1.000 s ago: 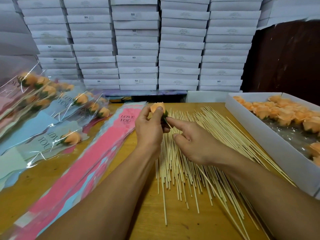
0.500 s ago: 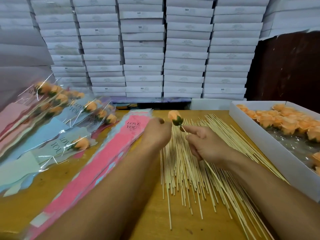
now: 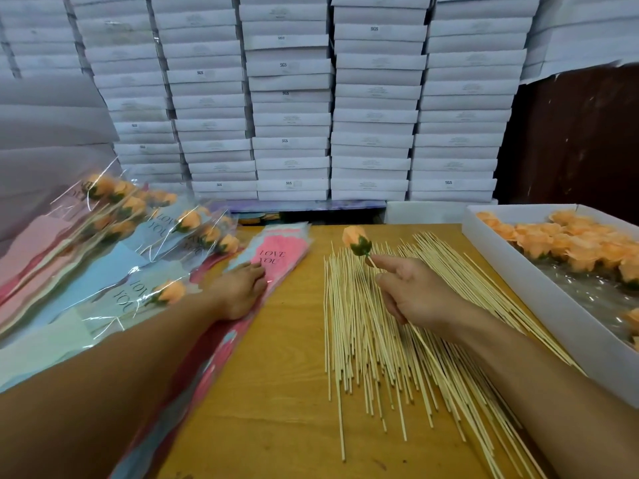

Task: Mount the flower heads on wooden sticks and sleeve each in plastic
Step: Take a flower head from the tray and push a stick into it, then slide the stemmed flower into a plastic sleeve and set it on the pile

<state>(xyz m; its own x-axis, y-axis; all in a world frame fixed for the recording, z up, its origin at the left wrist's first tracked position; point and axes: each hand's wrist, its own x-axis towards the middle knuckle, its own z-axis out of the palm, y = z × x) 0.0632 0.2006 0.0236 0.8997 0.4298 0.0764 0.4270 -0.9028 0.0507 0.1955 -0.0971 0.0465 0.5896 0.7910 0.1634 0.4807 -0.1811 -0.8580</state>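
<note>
Now the right hand is pinching the stick, flower head upright at frame centre, while the left hand is pressing spread fingers on the sleeve stack; best peeling one sleeve only.

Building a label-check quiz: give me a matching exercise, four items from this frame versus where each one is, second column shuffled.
Items:
1. mounted flower
2. loose sticks
3. loose flower heads
4. pink sleeve stack

Places:
A. in the white box on the right
B. under the left hand
C. held up by the right hand
D. spread on the table, centre

Pairs: 1-C, 2-D, 3-A, 4-B
</note>
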